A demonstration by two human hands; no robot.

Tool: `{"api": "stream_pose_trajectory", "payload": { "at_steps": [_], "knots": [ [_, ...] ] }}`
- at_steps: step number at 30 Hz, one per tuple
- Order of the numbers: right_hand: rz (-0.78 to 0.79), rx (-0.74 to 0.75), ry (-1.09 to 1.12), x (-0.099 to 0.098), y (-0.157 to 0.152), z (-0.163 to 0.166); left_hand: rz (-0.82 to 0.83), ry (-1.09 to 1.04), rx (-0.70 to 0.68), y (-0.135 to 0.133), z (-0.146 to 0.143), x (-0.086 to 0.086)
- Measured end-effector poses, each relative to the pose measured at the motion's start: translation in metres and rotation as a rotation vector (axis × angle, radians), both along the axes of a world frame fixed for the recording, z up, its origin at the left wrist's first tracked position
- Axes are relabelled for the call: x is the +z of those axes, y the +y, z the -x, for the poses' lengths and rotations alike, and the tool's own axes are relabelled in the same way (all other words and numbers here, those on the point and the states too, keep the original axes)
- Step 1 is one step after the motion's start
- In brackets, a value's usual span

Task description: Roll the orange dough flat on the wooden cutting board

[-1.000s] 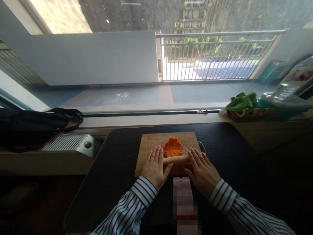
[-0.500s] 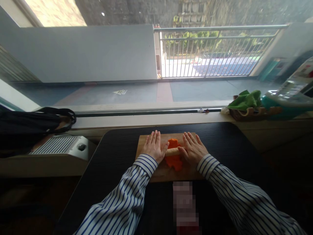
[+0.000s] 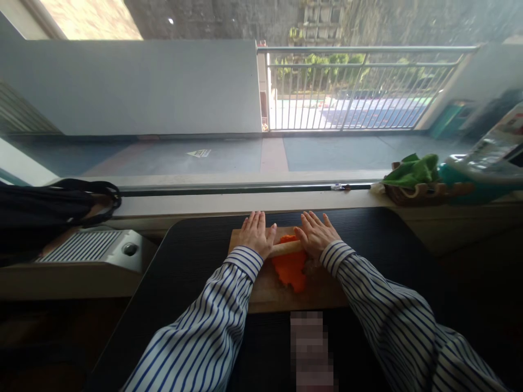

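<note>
- The left hand (image 3: 255, 233) is lying flat and spread open, fingers stretched forward side by side, its palm pressing down on the left end of a wooden rolling pin (image 3: 285, 249); it is not wrapping around anything.
- The right hand (image 3: 316, 234) is doing the same on the pin's right end: fingers straight, palm down, nothing clasped.
- The rolling pin is lying crosswise between the two palms, only its middle stretch showing in the gap between the hands.
- A flattened patch of orange dough (image 3: 291, 269) is sitting between the hands and just behind them, toward the person (its far edge is touching the pin, and a little orange is peeking out beyond it).
- The dough is resting on a wooden cutting board (image 3: 267, 294), which is reaching under both hands and back beneath the striped sleeves (image 3: 229, 305).
- The board is lying on a dark table (image 3: 188, 261) spreading out to either side of the arms.
- Well off past the right hand, a green cloth (image 3: 411, 169) is sitting in a small wooden holder on the windowsill.
- Far out to the side of the left hand, a black bag (image 3: 41, 209) is lying above a white heater (image 3: 90, 247).
</note>
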State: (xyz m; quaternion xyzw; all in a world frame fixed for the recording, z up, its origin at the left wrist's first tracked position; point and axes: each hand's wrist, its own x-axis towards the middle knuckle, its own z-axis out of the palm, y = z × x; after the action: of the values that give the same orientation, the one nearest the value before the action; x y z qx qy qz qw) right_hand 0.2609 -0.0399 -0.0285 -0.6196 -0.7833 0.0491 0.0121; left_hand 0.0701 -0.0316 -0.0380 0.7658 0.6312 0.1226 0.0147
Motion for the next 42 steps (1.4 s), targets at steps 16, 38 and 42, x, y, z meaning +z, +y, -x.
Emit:
{"api": "stream_pose_trajectory", "payload": {
  "at_steps": [16,38,42],
  "knots": [
    [0.006,0.061,0.000,-0.004,-0.058,-0.011,-0.032,0.083,-0.137,-0.054,-0.002,0.002],
    [0.059,-0.030,0.044,-0.002,0.036,0.005,-0.090,0.022,-0.030,0.026,0.008,0.001],
    [0.012,-0.015,0.045,-0.003,0.045,0.007,-0.152,0.018,-0.041,0.032,0.010,0.001]
  ]
}}
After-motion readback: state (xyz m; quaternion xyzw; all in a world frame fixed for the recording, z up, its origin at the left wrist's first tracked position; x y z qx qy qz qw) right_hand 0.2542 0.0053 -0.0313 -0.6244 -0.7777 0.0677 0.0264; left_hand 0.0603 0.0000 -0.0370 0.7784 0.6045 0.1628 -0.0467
